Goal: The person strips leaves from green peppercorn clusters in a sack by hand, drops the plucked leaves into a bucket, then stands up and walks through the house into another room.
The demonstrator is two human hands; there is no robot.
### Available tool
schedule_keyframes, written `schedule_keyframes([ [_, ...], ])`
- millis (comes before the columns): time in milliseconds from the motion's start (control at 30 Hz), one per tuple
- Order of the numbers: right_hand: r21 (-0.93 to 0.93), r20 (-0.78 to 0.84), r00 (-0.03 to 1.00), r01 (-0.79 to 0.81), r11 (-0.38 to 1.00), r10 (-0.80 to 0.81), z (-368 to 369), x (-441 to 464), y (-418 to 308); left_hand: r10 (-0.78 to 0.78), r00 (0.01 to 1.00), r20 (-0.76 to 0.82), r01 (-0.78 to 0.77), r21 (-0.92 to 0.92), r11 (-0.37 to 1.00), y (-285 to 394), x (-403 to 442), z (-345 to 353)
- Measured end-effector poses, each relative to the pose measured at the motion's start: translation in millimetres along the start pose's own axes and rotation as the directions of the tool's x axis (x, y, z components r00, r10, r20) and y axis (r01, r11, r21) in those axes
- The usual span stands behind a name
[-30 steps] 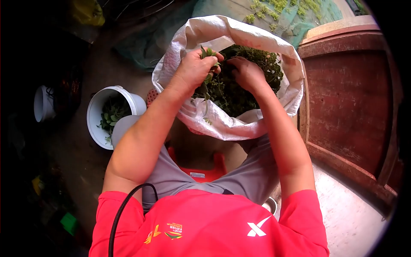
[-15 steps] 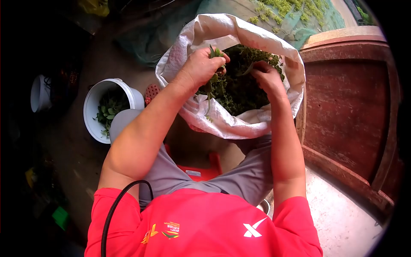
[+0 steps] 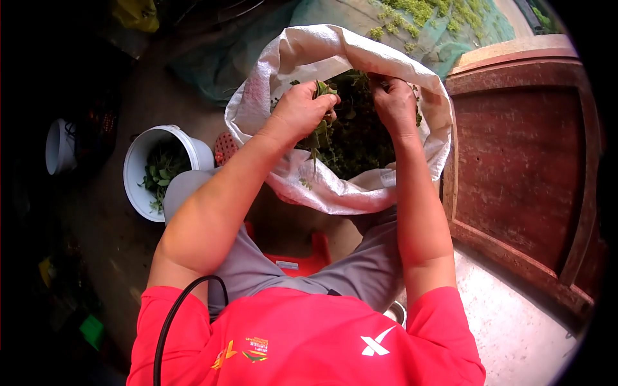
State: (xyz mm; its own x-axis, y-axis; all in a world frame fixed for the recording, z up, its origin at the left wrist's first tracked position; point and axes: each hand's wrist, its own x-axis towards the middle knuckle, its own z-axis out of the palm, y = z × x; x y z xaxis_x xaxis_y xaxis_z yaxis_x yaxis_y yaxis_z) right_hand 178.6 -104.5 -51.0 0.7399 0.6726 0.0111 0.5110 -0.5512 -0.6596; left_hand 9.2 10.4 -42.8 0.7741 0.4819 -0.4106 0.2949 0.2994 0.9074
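1. Held a small bunch of green leafy sprigs [image 3: 317,139] in the left hand [image 3: 305,112], with the fingers curled closed around the stems, over the left part of the mouth of a large white woven-plastic sack [image 3: 341,199].
2. Reached with the right hand [image 3: 394,106] into the far right part of the same sack, with the fingers bent and pointing down into shade; could not tell whether anything was between them.
3. Had the sack upright and open just in front of the knees, rim folded outward, with a heap of dark green leafy plants [image 3: 358,145] inside it, below and between both hands.
4. Sat on a low red plastic stool [image 3: 308,264], on the near side of the sack, in grey trousers [image 3: 254,257] and a red short-sleeved shirt [image 3: 302,334].
5. Had a round white plastic bucket [image 3: 205,154] tilted to the left of the sack, with loose green leafy stems [image 3: 162,170] in it, and a reddish shoe with holes [image 3: 224,147] between bucket and sack.
6. Faced green netting [image 3: 450,50] beyond the sack, with light green plant clumps [image 3: 450,16] on it.
7. Had a reddish-brown wooden panel [image 3: 518,167] to the right of the sack.
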Motion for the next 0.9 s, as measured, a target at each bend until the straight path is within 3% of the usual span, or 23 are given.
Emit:
schedule_keyframes([
  [67,-0.264,-0.024,0.975,0.206,0.942,-0.220,10.5,9.9,-0.5,-0.005,1.000,0.015,0.005,0.012,1.000,-0.8,-2.7,1.0],
  [100,-0.367,0.054,0.991,0.132,0.921,-0.121,14.4,10.5,-6.2,0.019,0.999,0.040,-0.020,0.024,0.999,-1.9,-4.2,0.7],
  [200,-0.451,0.121,0.977,0.214,0.866,-0.178,31.1,10.9,11.7,0.042,0.996,0.073,-0.045,0.039,0.998,-4.2,-4.2,-3.6],
  [267,-0.471,0.072,0.988,0.157,0.868,-0.139,30.7,16.3,13.9,0.017,0.999,0.039,-0.019,0.058,0.998,-3.0,-3.0,-5.8],
  [333,-0.499,0.175,0.982,0.023,0.866,0.075,15.5,19.1,3.5,0.027,0.999,0.029,-0.028,0.051,0.998,-3.1,0.4,-7.7],
  [367,-0.502,0.179,0.981,0.025,0.865,0.075,12.1,17.0,7.4,0.034,0.999,0.023,-0.035,0.048,0.998,-4.1,0.7,-7.3],
  [467,-0.342,0.122,0.993,0.044,0.939,-0.003,2.9,9.2,13.2,0.023,0.999,0.040,-0.025,0.055,0.998,-2.7,1.6,-5.7],
  [533,-0.034,0.028,0.999,-0.032,0.999,0.033,-8.2,-0.1,6.3,0.012,0.997,0.073,-0.014,0.029,0.999,-2.0,1.0,-2.2],
  [733,0.140,0.029,0.999,0.025,0.990,-0.030,-27.2,-31.2,-7.0,-0.112,0.972,0.207,0.137,-0.109,0.985,3.0,-4.7,2.8],
  [833,0.214,0.085,0.995,-0.071,0.974,0.054,-33.3,-43.6,-18.8,-0.161,0.952,0.262,0.200,-0.128,0.971,-1.7,-3.5,5.8],
  [900,0.360,0.249,0.968,-0.129,0.924,0.039,-34.1,-51.4,-24.7,-0.160,0.948,0.274,0.203,-0.137,0.970,-4.9,-3.5,7.4],
])
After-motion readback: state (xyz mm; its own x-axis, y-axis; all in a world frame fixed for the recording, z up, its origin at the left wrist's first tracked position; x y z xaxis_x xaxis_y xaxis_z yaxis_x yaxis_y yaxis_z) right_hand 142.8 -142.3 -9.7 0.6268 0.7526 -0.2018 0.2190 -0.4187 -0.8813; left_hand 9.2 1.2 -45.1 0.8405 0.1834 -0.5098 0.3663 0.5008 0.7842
